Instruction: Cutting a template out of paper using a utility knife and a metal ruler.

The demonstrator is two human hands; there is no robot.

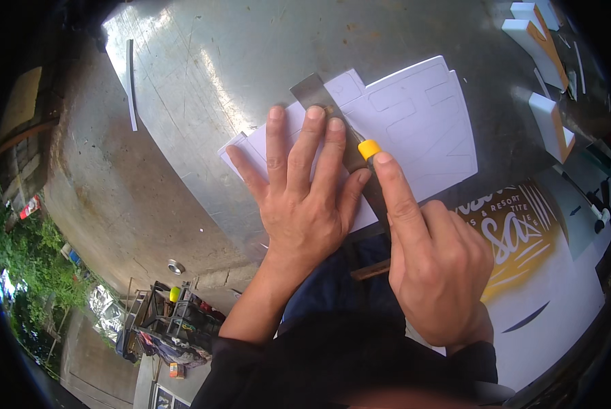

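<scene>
A white sheet point(412, 122) with outlined shapes drawn on it lies on a scratched metal tabletop point(244, 61). Across the sheet runs a flat metal straightedge point(309, 89). My left hand point(305, 199) presses down with fingers spread, some fingertips on the straightedge and others on the sheet. In my right hand point(433, 255) is a craft knife with a yellow collar point(369, 150), my index finger stretched along it. Its blade meets the sheet beside the straightedge's right edge. Most of the knife's handle is hidden under my right hand.
White blocks with brown sides point(538, 46) stand at the upper right among thin offcuts. A narrow strip point(131, 84) lies at the table's left edge. Lower right is a printed white and gold panel point(520, 286). A cluttered rack point(177, 317) stands on the floor at lower left.
</scene>
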